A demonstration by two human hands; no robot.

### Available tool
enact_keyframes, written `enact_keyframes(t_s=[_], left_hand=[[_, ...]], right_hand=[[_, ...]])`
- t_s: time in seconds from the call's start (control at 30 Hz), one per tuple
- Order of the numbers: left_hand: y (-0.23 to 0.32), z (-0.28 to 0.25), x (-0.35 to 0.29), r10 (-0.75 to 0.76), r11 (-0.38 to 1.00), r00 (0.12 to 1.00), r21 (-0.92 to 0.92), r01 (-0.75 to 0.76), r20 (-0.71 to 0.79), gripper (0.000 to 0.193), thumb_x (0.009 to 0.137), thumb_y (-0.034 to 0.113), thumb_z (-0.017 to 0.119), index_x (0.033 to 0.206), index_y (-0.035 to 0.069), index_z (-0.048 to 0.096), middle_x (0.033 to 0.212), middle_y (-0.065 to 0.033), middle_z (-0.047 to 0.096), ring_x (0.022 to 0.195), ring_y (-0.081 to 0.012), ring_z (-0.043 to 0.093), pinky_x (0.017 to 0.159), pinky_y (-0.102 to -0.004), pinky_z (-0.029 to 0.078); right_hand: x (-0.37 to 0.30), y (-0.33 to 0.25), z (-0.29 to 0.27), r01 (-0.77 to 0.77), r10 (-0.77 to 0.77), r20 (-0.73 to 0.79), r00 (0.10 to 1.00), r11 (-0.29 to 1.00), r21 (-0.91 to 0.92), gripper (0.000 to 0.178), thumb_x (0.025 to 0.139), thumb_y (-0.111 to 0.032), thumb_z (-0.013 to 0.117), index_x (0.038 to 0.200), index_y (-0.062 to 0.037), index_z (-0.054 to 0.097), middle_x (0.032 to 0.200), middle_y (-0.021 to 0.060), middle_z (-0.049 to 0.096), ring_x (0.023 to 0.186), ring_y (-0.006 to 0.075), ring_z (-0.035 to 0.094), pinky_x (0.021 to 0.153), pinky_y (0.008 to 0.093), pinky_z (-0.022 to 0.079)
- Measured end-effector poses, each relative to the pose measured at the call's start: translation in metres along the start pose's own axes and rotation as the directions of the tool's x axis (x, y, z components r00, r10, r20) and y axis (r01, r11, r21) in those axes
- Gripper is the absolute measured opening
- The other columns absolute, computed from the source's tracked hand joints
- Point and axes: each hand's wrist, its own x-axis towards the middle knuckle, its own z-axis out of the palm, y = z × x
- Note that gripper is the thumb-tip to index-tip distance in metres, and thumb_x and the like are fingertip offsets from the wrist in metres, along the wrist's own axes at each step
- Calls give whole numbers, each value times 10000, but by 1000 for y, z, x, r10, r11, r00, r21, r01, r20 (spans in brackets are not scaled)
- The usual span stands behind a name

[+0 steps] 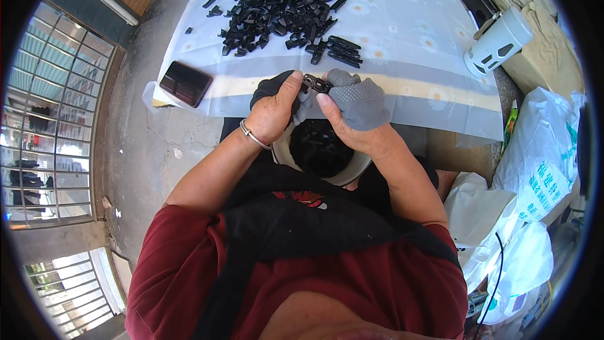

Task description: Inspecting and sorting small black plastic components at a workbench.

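Note:
Between my two hands, just over the table's near edge, is a small black plastic part (316,84). My left hand (277,102), in a dark glove that leaves the thumb bare, pinches its left end. From the other side my right hand (355,102), in a grey dotted glove with a bare thumb, grips the right end. Below the hands a pale bucket (284,151) stands between my legs, with black parts (319,145) inside. Beyond my hands several long black pieces (343,50) lie side by side, next to a large heap of small black pieces (277,16).
A daisy-patterned plastic cloth (409,38) covers the table. A dark phone (186,83) lies at its left edge, a white tumbler (499,43) at the right. White plastic bags (535,157) crowd the right side. A barred window (53,119) is at the left.

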Motion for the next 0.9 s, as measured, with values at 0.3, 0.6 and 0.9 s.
enact_keyframes(t_s=[0.3,0.6,0.9], left_hand=[[17,2,-6,111,985,993,138,-105,-39,338,917,286,401,811,17,577,669,-56,568,591,-157,513,569,-279,421],[6,7,-11,425,787,904,510,-346,-41,254,887,168,417,746,11,559,686,-141,580,619,-294,568,556,-347,439],[20,-34,43,257,394,963,901,-180,80,357,821,337,508,1019,49,579,930,-175,605,864,-313,581,768,-365,454]], right_hand=[[-9,-6,-6,87,-52,142,988,963,-256,204,774,-225,602,873,-48,604,768,85,603,692,275,549,619,379,420],[-9,0,24,233,-234,13,972,960,-155,188,801,-244,534,794,-64,588,731,116,576,659,291,546,568,395,417],[33,27,11,8,61,196,979,943,-334,155,760,-163,528,863,-78,607,838,124,596,764,307,556,627,404,443]])
